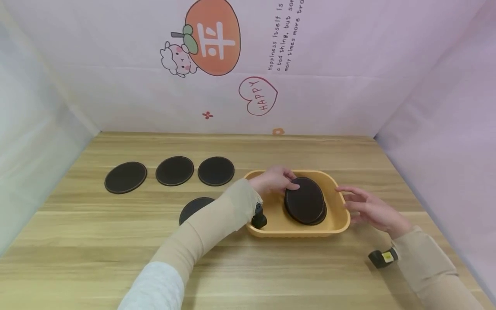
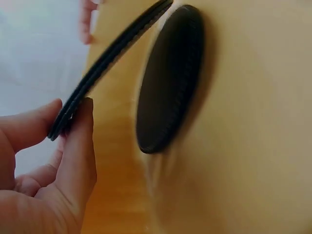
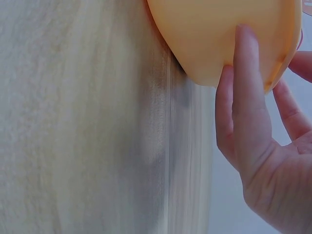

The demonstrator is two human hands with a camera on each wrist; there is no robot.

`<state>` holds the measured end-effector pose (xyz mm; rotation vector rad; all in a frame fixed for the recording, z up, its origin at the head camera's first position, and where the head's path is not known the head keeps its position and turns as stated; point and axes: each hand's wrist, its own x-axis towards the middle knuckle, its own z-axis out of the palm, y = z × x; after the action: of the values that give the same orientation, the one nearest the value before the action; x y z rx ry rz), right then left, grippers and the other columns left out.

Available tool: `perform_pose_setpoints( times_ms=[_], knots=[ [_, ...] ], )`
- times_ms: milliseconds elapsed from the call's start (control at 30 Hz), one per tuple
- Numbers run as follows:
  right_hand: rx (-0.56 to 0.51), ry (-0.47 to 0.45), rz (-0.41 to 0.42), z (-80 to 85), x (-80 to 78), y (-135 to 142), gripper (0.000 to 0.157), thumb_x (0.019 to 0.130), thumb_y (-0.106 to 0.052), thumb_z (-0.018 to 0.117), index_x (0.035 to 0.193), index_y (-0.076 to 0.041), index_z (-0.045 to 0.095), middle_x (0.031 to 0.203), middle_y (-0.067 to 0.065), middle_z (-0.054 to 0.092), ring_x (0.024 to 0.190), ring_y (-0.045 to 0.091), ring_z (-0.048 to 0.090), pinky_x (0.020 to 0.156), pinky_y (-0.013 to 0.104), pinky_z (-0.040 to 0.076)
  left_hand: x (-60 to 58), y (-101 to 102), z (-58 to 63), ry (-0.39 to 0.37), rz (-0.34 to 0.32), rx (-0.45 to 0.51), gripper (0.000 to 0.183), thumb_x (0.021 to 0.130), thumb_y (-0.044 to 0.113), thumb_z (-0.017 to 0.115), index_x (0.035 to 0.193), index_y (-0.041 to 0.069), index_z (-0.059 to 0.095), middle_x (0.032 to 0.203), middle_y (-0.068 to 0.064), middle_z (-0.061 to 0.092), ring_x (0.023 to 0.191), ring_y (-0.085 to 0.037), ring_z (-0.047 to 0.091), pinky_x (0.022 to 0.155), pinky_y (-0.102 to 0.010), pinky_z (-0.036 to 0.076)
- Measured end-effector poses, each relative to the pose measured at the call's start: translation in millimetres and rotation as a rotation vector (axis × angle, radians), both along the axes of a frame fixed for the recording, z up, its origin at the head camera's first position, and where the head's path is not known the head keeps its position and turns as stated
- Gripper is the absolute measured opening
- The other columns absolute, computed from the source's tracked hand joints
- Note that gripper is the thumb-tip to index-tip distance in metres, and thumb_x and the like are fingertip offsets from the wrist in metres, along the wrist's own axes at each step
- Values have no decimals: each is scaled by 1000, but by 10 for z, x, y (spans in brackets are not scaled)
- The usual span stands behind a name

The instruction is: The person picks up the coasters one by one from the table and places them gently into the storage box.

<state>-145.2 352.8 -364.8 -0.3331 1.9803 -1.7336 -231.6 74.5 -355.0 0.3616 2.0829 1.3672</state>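
My left hand (image 1: 274,179) reaches into a yellow plastic basket (image 1: 298,234) and pinches a round dark coaster (image 1: 304,200) with stitching along its edge. In the left wrist view the thumb and fingers grip the rim of this tilted coaster (image 2: 105,66). Below it another dark coaster (image 2: 170,83) lies in the basket, mostly covered in the head view. At the basket's right end is my right hand (image 1: 372,210), its fingers spread and loosely bent. The right wrist view has those fingers (image 3: 251,97) against the basket's outer wall (image 3: 209,39).
Left of the basket, three dark coasters lie in a row on the wooden table: one at the far left (image 1: 125,177), one in the middle (image 1: 175,171) and one nearer the basket (image 1: 216,171). Another coaster (image 1: 193,208) is partly hidden by my left sleeve. Printed cloth (image 1: 325,94) hangs behind.
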Motion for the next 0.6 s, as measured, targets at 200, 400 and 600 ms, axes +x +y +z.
perform_pose_setpoints(
  times_ms=[200, 400, 600],
  knots=[
    [-47, 9, 40, -6, -20, 12, 44, 95, 2, 45, 127, -29, 50, 118, -10, 59, 101, 12, 63, 75, 38, 58, -8, 27, -63, -81, 8, 21, 29, 90, 8, 64, 116, -4, 59, 108, -13, 63, 92, -24, 68, 74, -27, 58],
    [-56, 8, 46, -20, -24, 19, 45, 96, 3, 44, 128, -28, 50, 119, -11, 58, 103, 11, 62, 76, 38, 58, -1, 36, -84, -156, 7, 40, 34, 94, 4, 57, 125, -8, 53, 116, -19, 61, 99, -26, 66, 79, -27, 57],
    [-59, 5, 41, -30, -15, 11, 45, 96, 3, 44, 128, -28, 50, 119, -12, 58, 102, 11, 62, 75, 38, 58, 28, 20, -119, -92, 9, -3, 35, 91, 1, 60, 124, -9, 55, 119, -19, 60, 95, -25, 67, 76, -25, 57]
  ],
)
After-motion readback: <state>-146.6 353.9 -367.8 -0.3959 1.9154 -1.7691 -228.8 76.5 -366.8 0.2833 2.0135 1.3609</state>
